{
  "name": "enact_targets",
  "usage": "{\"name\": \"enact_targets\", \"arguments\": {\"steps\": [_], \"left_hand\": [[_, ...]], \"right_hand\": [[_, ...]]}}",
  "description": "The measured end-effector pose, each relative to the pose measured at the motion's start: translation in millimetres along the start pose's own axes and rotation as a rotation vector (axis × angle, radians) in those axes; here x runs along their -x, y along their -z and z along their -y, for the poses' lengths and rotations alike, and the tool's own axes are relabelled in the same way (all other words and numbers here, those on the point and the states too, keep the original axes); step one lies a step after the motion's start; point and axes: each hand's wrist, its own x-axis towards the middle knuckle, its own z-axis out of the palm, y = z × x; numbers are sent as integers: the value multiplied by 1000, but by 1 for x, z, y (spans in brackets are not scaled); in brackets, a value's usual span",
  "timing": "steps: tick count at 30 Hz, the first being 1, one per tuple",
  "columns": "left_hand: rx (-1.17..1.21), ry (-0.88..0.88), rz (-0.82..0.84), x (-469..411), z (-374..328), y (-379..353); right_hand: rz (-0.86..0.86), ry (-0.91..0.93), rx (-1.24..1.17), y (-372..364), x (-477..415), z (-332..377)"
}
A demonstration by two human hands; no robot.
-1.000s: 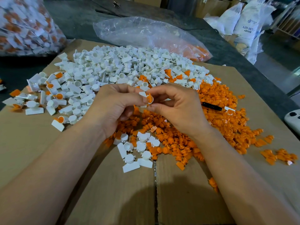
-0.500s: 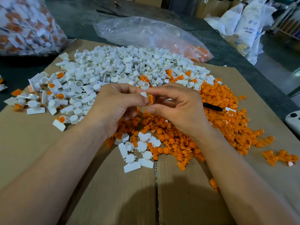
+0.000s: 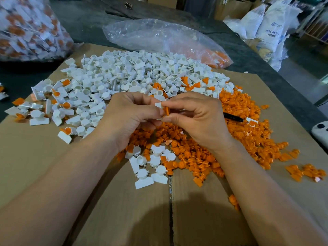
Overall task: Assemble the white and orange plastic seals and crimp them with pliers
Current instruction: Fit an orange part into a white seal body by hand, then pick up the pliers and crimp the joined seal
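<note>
Lying nearest the person is a flat cardboard sheet [image 3: 124, 219] with a seam up its middle. A small cluster of white parts [image 3: 150, 166] sits just beyond the seam's near end.

Above that cluster the two hands meet, fingertips touching. The left hand [image 3: 127, 119] pinches a white piece [image 3: 159, 105] by its flat tab. The right hand [image 3: 197, 119] pinches an orange piece [image 3: 166, 110] and holds it edge-on against the white one. The two pieces touch, but I cannot tell whether the orange one is seated yet. To my eye this is the fitting step, with the insert being lined up with the white cup. The next move should be a straight, firm push to seat it, then pliers for the crimp.

To the right lies the orange heap [image 3: 248, 139], with a thin black object [image 3: 232, 117] resting on it. I cannot tell whether that is a plier handle. To the left are a few joined seals [image 3: 65, 105], white with orange showing inside.

Further back spreads the white heap [image 3: 142, 73]. Behind it is a crumpled clear bag [image 3: 159, 38], and at far left a full bag [image 3: 26, 29] of mixed white and orange.
</note>
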Motion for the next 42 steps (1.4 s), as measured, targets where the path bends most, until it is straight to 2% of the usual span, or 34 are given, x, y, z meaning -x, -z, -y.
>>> {"name": "enact_targets", "arguments": {"steps": [4,6,8,10,12,14,17,26,32,42], "left_hand": [[-2,-19,-32,0,1,-3],[11,-11,-58,-1,1,-3],[39,-6,-74,-2,1,-1],[62,-8,-78,-3,1,0],[65,-10,-74,-2,1,0],[68,-8,-72,-2,1,0],[95,-2,-72,-3,1,1],[94,-1,-60,-2,0,1],[91,-7,-63,-3,1,1],[123,-12,-69,-6,3,1]], "right_hand": [[36,-40,8,0,0,2],[52,-145,-38,5,-2,5],[-27,-283,-40,18,-5,5],[-132,-393,68,38,-8,-1],[-123,-487,277,57,-9,-10],[-3,-587,460,68,-8,-21],[213,-705,561,71,-6,-29],[612,-738,742,58,-6,-28],[526,-732,725,55,-6,-28],[273,-615,835,50,-9,-20]]}}
